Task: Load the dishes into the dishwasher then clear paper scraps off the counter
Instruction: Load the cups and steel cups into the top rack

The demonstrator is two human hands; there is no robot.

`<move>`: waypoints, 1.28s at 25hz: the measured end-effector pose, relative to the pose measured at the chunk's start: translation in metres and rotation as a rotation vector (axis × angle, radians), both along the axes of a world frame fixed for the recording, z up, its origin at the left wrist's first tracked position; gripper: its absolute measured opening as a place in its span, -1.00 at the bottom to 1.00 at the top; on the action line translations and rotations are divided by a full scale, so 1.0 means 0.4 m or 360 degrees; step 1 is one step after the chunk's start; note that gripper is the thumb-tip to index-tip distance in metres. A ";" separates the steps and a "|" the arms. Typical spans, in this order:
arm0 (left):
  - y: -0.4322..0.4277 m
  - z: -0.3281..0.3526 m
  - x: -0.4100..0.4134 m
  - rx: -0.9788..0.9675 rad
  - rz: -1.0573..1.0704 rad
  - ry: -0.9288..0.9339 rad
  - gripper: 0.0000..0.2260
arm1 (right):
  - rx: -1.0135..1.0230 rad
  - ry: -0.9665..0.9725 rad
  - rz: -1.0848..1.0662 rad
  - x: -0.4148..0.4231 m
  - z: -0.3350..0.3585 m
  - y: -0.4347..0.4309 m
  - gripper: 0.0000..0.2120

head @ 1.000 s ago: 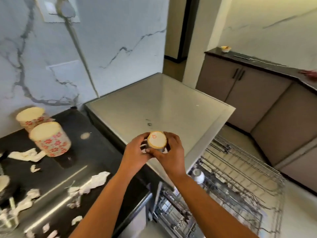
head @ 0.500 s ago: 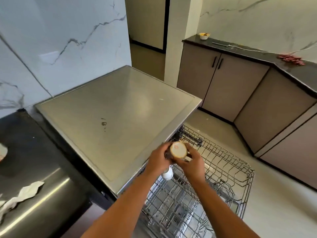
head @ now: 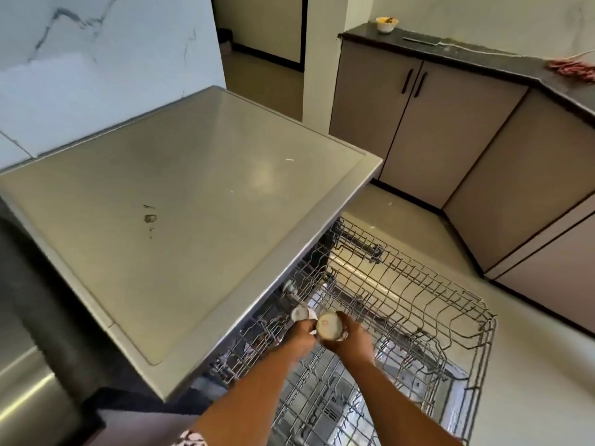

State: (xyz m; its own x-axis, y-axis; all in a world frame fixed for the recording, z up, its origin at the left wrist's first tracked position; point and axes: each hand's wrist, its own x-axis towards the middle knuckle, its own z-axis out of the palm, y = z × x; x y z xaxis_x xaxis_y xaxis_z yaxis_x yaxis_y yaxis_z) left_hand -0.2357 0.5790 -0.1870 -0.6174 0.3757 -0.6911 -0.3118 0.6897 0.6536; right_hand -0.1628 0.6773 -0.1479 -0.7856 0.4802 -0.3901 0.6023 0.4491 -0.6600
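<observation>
A small cup, held upside down with its cream base facing me, is gripped by both hands over the pulled-out wire rack of the dishwasher. My left hand holds its left side and my right hand wraps its right side. Another white cup sits upside down in the rack just left of it, close to the dishwasher's steel top. No paper scraps are in view.
Grey cabinets with a dark counter run along the right wall, holding a small bowl and a red cloth. Pale floor lies beyond the rack. A dark counter edge shows at far left.
Both hands have carried the cup from above the steel top down over the rack, close to the white cup. My view has swung right, and the counter with paper scraps has left the frame.
</observation>
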 end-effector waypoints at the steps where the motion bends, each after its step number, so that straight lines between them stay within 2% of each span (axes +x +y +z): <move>1: 0.001 -0.030 -0.001 0.0020 -0.0005 -0.0027 -0.63 | -0.0017 -0.0017 0.0018 -0.004 -0.021 0.000 -0.29; 4: 0.001 -0.026 0.011 0.0071 0.0023 -0.0065 -0.57 | -0.0018 -0.0055 0.0038 -0.010 -0.066 0.003 -0.29; 13: -0.001 -0.071 0.027 0.0127 0.0017 -0.0187 -0.58 | -0.0033 -0.0281 0.0075 -0.032 -0.123 0.006 -0.26; 19: -0.021 -0.035 0.038 0.0119 0.0001 -0.0160 -0.49 | 0.0037 -0.0369 0.0061 -0.011 -0.090 -0.014 -0.32; 23: -0.046 0.047 0.066 0.0164 0.0082 -0.0171 -0.52 | 0.0055 -0.0288 0.0012 0.011 -0.010 -0.021 -0.34; 27: -0.068 0.174 0.085 0.0263 0.0266 -0.0102 -0.62 | 0.0038 -0.0030 -0.0123 0.032 0.112 -0.047 -0.41; 32: -0.126 0.318 0.076 0.0313 0.0363 0.0417 -0.71 | 0.0077 0.0324 -0.0161 0.016 0.242 -0.103 -0.57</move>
State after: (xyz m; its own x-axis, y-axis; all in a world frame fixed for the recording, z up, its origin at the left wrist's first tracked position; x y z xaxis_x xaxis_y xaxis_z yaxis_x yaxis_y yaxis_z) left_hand -0.2053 0.5287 -0.0596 -0.8461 0.3179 -0.4279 -0.2479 0.4759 0.8438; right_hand -0.1563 0.6360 -0.0513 -0.7925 0.5750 -0.2032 0.5027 0.4274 -0.7514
